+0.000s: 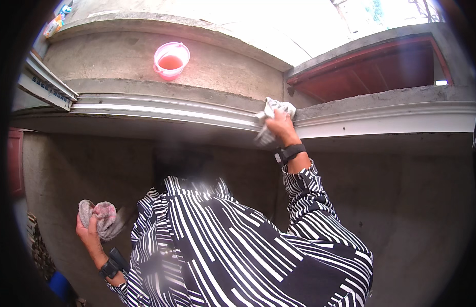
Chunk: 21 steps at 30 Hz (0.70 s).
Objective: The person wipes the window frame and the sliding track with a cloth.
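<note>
In my right hand [281, 126] is a whitish cloth [275, 107], pressed onto the white window track [169, 112] that runs across the view. Part of that cloth hangs blurred over the track's near edge. My left hand [90, 236] is down at the lower left, away from the window, gripping a bunched greyish-pink cloth [105, 217]. Beyond the track, a pink bucket [171, 75] with reddish-looking contents stands on the concrete ledge [119, 69].
An upright white frame piece [46, 86] bearing writing meets the track at left. A dark red panel [368, 71] lies beyond the sill at right. Colourful packets [54, 26] sit at the upper left corner. Stacked pieces [40, 245] and a blue object [61, 286] are low on the left.
</note>
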Each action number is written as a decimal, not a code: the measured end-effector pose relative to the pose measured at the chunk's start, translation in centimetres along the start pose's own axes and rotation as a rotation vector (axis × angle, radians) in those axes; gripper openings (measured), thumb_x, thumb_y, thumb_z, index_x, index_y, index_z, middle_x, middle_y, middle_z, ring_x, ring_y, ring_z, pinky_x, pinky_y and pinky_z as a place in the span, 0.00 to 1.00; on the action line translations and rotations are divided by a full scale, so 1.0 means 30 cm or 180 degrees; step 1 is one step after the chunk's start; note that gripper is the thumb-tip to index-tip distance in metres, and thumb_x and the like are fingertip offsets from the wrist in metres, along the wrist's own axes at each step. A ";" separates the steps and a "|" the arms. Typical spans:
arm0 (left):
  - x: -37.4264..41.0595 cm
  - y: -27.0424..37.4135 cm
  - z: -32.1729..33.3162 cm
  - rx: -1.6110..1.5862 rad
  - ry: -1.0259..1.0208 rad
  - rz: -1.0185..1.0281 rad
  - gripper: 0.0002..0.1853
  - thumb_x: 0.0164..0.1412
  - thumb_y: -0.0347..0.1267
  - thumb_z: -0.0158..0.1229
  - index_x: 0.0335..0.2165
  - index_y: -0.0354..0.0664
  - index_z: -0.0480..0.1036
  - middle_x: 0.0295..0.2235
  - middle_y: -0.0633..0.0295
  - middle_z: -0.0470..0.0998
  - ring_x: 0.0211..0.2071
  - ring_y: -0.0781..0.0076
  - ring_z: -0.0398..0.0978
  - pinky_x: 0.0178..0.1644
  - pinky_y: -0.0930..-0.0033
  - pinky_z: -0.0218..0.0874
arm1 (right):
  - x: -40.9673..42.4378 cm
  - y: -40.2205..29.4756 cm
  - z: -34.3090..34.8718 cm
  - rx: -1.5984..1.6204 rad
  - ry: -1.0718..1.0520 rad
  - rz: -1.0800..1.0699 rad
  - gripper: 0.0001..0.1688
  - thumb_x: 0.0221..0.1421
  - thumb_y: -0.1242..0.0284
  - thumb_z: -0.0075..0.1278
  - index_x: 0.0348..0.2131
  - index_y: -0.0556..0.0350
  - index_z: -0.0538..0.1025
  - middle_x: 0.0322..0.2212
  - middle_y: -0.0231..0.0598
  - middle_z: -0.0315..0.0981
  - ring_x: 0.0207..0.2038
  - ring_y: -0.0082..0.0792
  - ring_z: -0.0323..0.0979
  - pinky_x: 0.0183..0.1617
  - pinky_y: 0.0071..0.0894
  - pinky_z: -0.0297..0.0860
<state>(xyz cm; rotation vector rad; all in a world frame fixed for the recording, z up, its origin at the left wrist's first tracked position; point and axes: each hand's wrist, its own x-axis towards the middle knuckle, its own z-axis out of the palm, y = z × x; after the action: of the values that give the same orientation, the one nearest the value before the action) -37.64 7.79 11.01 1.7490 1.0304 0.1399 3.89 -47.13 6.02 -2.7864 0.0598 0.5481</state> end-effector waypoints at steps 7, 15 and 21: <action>0.056 -0.029 -0.027 -0.0405 0.0076 0.0032 0.18 0.55 0.28 0.59 0.45 0.34 0.73 0.37 0.66 0.77 0.37 0.78 0.73 0.46 0.73 0.65 | 0.161 0.083 -0.247 -0.0571 0.1774 -0.1347 0.20 0.50 0.68 0.55 0.44 0.54 0.76 0.37 0.45 0.80 0.37 0.35 0.80 0.42 0.34 0.74; 0.031 -0.009 -0.003 -0.0115 -0.0038 0.0065 0.18 0.55 0.29 0.59 0.45 0.34 0.73 0.38 0.66 0.77 0.37 0.78 0.73 0.46 0.73 0.65 | 0.020 0.081 -0.240 -0.2344 0.0274 -0.0708 0.21 0.48 0.61 0.56 0.45 0.35 0.79 0.42 0.36 0.75 0.48 0.43 0.71 0.49 0.44 0.70; 0.031 -0.018 -0.007 -0.0011 0.0000 0.0017 0.19 0.55 0.30 0.58 0.45 0.34 0.73 0.37 0.66 0.77 0.37 0.78 0.73 0.47 0.73 0.64 | 0.043 0.117 -0.289 -0.1848 0.1002 -0.1015 0.20 0.46 0.68 0.57 0.43 0.41 0.80 0.44 0.41 0.76 0.47 0.47 0.72 0.48 0.44 0.70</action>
<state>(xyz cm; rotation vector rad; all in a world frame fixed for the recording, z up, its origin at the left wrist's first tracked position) -37.49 8.62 10.30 1.7487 1.0251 0.1450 7.88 -53.06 12.18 -3.3137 -0.5503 0.0382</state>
